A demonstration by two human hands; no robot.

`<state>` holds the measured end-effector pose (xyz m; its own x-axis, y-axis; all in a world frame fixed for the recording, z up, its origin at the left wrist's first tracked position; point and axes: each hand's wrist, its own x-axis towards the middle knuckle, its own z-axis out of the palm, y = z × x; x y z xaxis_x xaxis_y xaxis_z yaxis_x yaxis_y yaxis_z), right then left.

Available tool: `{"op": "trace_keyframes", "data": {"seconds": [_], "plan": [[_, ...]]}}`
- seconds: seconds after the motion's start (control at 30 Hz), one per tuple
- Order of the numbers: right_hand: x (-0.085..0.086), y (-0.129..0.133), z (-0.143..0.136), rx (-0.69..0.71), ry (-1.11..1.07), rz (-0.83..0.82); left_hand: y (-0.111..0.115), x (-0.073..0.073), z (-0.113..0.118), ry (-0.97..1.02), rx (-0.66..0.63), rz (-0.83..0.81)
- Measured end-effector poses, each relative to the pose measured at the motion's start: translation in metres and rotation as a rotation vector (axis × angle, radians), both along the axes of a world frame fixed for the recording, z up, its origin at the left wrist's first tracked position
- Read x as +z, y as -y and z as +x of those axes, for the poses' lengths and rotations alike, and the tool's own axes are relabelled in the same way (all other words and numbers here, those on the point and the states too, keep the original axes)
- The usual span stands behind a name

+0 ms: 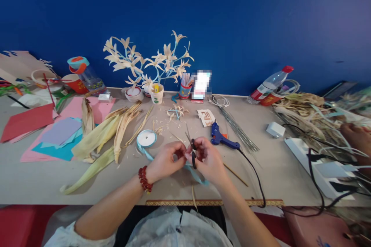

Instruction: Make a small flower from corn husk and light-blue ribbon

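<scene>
In the middle of the table my right hand [209, 161] is closed around black-handled scissors [193, 159], their blades pointing up and away. My left hand [169, 161], with a red bead bracelet at the wrist, pinches beside them; a thin pale strip of corn husk [177, 137] sticks out from its fingertips. Light blue ribbon [198, 175] runs beneath both hands and links toward a ribbon spool [146, 138] on the left. Beyond the fingers lies a loose husk flower [177, 112] among small scraps. What exactly sits between the fingertips is partly hidden.
A blue glue gun [223, 137] with a black cord lies right, near metal wires [238, 128] and a white power strip [311, 168]. Corn husks [107, 133] and coloured paper [46, 154] spread left. Husk flowers stand in a cup [157, 95]. Another person's hand [356, 139] shows far right.
</scene>
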<state>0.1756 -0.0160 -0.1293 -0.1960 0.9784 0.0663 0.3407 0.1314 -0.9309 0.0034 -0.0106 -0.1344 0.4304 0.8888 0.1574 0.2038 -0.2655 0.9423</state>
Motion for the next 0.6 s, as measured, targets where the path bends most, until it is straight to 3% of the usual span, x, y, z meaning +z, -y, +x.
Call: {"op": "trace_keyframes", "data": {"seconds": [0.13,0.4,0.6], "plan": [[0.000,0.000,0.000,-0.024,-0.002,0.011,-0.001,-0.001,-0.001,0.044,-0.015,0.019],[0.003,0.005,-0.001,-0.071,-0.470,-0.181,-0.003,-0.002,-0.002,0.397,-0.001,-0.302],[0.005,0.010,-0.011,-0.132,-0.574,-0.175,0.001,-0.004,0.002,0.493,0.037,-0.367]]}}
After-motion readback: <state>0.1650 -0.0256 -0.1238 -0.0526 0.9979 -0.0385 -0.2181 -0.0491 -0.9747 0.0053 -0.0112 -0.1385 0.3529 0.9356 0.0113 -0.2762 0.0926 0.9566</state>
